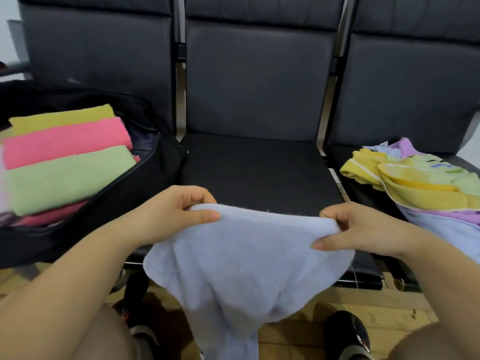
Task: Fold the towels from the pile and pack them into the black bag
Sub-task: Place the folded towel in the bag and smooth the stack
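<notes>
Dark padded seats point(257, 175) in a row, middle one bare. Left hand point(176, 211) and right hand point(361, 229) each pinching a top corner of blue towel point(246, 261), stretched left to right, rest hanging toward floor. Bag point(155, 178) open at left, nearer left hand, folded towels inside. Pile point(415, 178) at right.

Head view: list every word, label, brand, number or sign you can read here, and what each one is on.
None can be read.
Green towel on top of the pile on the right seat: dark and blue printed marks, too blurred to read.
Shoe at the bottom right: small red mark, too small to tell.
Black bag, its folded towels and the light blue towel: no text visible.
</notes>
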Available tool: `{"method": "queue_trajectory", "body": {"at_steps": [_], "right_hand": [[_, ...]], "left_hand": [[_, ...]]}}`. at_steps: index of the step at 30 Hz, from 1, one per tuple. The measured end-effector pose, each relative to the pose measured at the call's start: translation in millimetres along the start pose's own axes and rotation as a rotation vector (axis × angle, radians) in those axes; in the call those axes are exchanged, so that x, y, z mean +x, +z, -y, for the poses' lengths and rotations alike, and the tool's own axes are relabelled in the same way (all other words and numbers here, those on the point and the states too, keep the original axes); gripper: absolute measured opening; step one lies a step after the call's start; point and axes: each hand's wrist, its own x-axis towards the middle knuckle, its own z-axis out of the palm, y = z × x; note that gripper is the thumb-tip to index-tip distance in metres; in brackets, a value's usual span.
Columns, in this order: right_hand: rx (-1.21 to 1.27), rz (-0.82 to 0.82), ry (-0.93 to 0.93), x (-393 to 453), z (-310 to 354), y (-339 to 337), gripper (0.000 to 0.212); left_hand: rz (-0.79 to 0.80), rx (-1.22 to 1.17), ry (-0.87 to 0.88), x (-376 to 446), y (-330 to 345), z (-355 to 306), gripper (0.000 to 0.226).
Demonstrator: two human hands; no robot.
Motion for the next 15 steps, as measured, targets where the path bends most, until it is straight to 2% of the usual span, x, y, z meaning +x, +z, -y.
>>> {"method": "queue_trajectory", "body": {"at_steps": [3,5,7,10,13,15], "right_hand": [[0.017,-0.053,0.024,-8.4,-0.9,-3.7,0.034],[0.007,-0.156,0.034,-13.7,-5.9,-8.6,0.037],[-0.019,-0.231,0.067,-18.8,-13.2,-13.8,0.036],[-0.074,-0.232,0.169,-24.2,-27.4,-19.7,0.025],[-0.090,-0.214,0.238,-27.2,-37.1,-20.9,0.020],[-0.058,-0.220,0.255,-27.6,-42.0,-23.3,0.023]], "left_hand": [[0.098,0.004,-0.046,-6.2,-3.0,2.0,0.015],[0.174,0.061,-0.121,-9.2,-5.1,5.8,0.014],[0.233,0.175,-0.196,-11.8,-8.4,13.8,0.011],[0.321,0.413,-0.297,-12.5,-14.6,26.3,0.019],[0.318,0.463,-0.367,-10.5,-21.2,37.2,0.020],[0.248,0.329,-0.373,-9.1,-24.3,42.8,0.022]]}}
